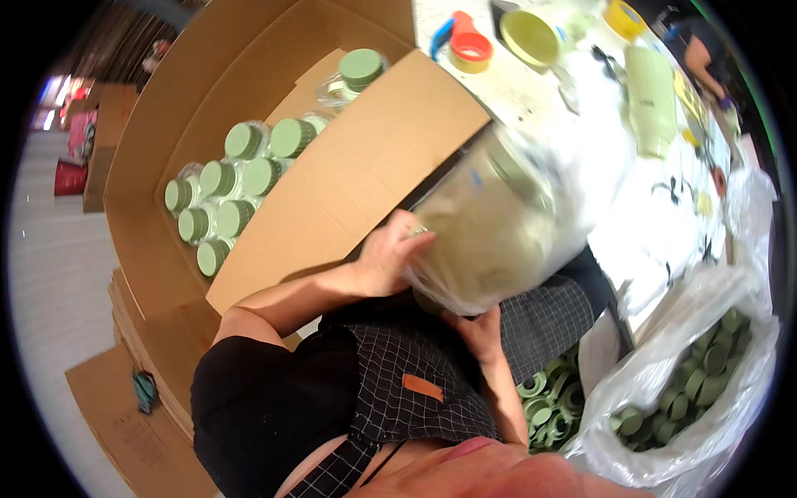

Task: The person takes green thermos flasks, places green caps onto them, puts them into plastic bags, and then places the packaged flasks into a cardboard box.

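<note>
In front of me, a large pale green container in a clear plastic bag [490,228] is tilted and smeared by motion, so its exact shape is hard to make out. My left hand [388,259] closes on the left side of the bag, thumb and fingers pressed to it. Beneath its lower edge, my right hand [480,330] grips the bag, with some fingers hidden. At my left stands an open cardboard box [158,108] with several bagged bottles with green lids [218,178] inside. Its raised flap [357,158] lies beside my left forearm.
A white table at the right bears a pale green bottle [650,100], a green cup [531,39], tape rolls [624,18] and a red tape dispenser [471,46]. Lower right, a clear plastic sack [664,349] holds green lids; green rings [550,407] lie beside it. Another person works at upper right.
</note>
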{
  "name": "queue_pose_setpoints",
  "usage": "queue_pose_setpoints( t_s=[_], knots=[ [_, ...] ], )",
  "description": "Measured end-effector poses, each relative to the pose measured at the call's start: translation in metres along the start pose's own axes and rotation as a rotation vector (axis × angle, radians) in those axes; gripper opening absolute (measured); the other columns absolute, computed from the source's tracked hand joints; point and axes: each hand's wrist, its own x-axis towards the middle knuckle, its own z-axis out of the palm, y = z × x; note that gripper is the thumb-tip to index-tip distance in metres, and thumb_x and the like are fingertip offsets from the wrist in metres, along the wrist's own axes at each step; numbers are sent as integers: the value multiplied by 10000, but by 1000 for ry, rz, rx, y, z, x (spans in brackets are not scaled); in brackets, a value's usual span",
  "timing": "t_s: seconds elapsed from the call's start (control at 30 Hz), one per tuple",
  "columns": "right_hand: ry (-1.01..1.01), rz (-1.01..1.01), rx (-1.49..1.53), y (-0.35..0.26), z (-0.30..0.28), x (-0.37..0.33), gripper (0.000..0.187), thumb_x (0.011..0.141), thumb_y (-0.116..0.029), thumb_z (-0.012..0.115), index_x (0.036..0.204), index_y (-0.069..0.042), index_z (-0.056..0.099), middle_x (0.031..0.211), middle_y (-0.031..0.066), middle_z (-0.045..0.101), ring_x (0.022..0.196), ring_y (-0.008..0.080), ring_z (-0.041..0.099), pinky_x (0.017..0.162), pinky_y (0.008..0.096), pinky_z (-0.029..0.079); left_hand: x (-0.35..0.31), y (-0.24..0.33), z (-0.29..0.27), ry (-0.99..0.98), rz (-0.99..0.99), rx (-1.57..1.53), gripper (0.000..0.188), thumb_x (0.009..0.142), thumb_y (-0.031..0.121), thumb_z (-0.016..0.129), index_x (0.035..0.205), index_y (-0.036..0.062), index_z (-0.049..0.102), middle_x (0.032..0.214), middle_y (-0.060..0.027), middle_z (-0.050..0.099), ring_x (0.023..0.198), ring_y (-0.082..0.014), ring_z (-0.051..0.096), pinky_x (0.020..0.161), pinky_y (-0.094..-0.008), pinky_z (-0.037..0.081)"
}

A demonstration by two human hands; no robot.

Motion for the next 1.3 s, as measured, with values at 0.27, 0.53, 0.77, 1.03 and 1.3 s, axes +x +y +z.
queue_pose_setpoints(
  t_s=[0.27,0.53,0.77,1.03,1.3],
  knots=[
    [-376,-604,-57,-158,76,102,686,769,-13,748,1385,48,451,1191,154,648,1053,253,645,938,345,488,-7,-147,-159,410,-473,257,452,1006,322,448,1304,-14,493,1052,-120,660,974,-274,657,868,-383,513],
    [-110,-54,-149,-54,43,59,454,876,4,636,1319,-4,532,1165,99,663,1028,150,631,935,292,487,-20,-317,-151,520,-1580,-601,360,1001,313,462,1131,6,599,920,-129,659,758,-234,638,666,-369,521],
    [490,-75,-233,-79,-71,41,367,918,-81,655,1266,-9,565,1083,55,663,983,91,604,871,243,481,-98,-372,-157,219,-1528,-651,448,983,349,438,1206,-3,604,1166,-141,665,994,-273,640,908,-413,507],
    [1499,-369,-1029,-146,-309,199,1053,662,-309,856,1465,44,273,1409,249,428,1262,384,465,1052,425,407,-46,-252,-145,298,-825,262,360,923,80,583,1256,-32,509,1179,-146,591,992,-220,592,895,-352,485],
    [1155,-173,-419,-150,-322,171,924,677,-366,844,1385,56,427,1113,211,682,983,265,679,868,350,529,186,-49,12,-98,-253,-196,475,919,62,573,1369,9,430,1357,-143,514,1292,-275,471,1096,-407,346]
  ],
)
